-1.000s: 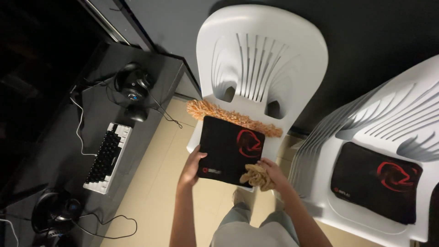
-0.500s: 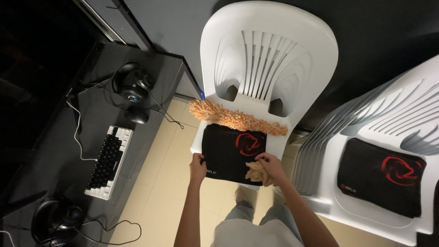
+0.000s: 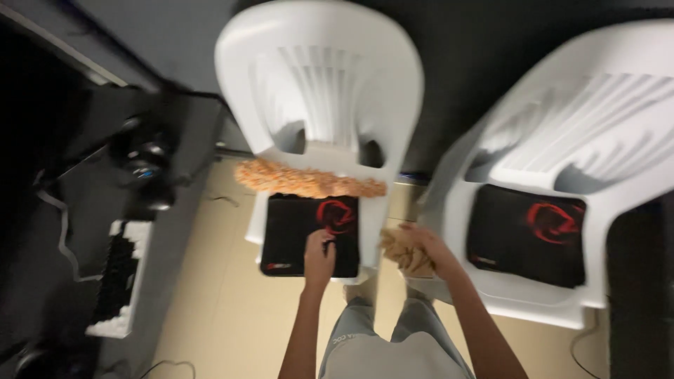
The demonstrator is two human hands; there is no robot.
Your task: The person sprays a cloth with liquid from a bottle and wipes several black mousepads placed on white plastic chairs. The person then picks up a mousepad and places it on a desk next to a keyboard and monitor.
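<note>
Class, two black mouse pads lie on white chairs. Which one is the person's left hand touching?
The mouse pad on the single chair, beneath the left hand; the other pad lies untouched.

Both bare forearms reach forward from the bottom of the view, the left one nearly straight up the frame, the right one slanting in from the lower right. The left hand [image 3: 320, 258] lies palm down, fingers bent and pressed onto what is under them, thumb tucked toward the right side. The right hand [image 3: 421, 249] sits a little farther forward and well apart from the left, wrist bent, its fingers curled shut around a tan cloth [image 3: 401, 251] that bunches out past the fingertips to the left. Motion blur hides finer finger detail.
</note>
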